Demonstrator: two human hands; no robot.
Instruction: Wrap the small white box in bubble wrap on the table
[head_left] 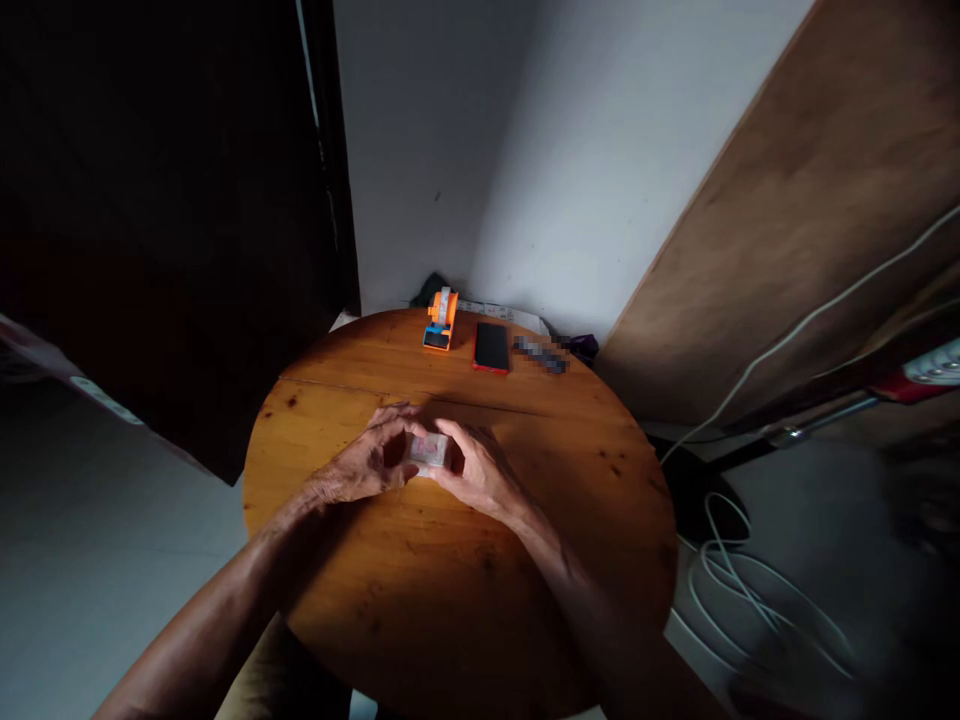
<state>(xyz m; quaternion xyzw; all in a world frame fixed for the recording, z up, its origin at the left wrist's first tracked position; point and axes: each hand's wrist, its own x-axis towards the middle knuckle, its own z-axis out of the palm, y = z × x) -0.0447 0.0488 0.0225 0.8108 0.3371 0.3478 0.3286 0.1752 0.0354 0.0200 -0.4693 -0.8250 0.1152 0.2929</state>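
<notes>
A small pale rectangular block with pinkish print [428,449] is held just above the middle of the round wooden table [420,590]; I cannot tell whether it is a box or a stack of cards. My left hand [375,456] grips its left end between thumb and fingers. On the opposite end, my right hand [480,466] closes its thumb and fingers in the same way. Both sets of fingertips partly cover the block's edges, and its underside is hidden.
Along the table's far edge stand an orange tape dispenser [452,322], a red-edged dark phone [491,347] and a blurred-out dark long item [541,354]. Behind them rises a white wall [450,150]. A pale cable [739,590] lies coiled on the floor at right.
</notes>
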